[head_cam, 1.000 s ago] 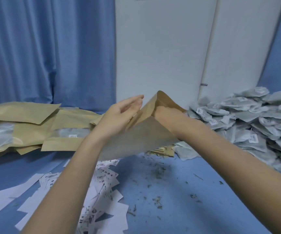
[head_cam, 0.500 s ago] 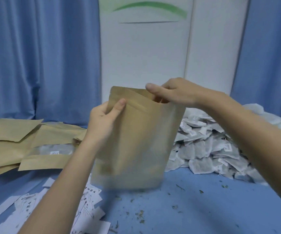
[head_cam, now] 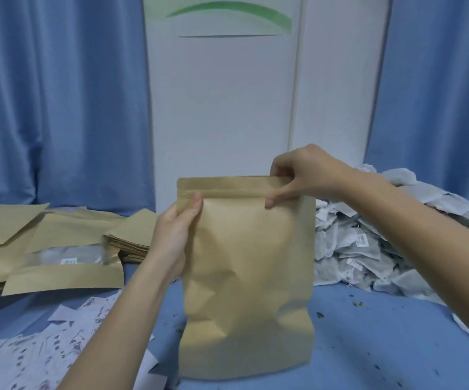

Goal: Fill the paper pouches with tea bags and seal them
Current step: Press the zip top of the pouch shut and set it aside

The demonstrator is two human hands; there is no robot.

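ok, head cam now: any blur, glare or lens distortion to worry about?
Head view: the pouch and both hands are sharp, no motion smear; light is soft and bluish, no glare; wide-angle bowing bends the curtains and the white panel near the edges.

Left arm: bare forearm rises from the lower left edge toward centre.
Left hand [head_cam: 177, 237]: grips the left edge of the paper pouch [head_cam: 247, 277], thumb [head_cam: 195, 205] laid flat on its front.
Right arm: bare forearm enters from the right edge, angled up and leftward.
Right hand [head_cam: 303, 173]: pinches the pouch's top strip near its right end, thumb in front, fingers curled over the rim.
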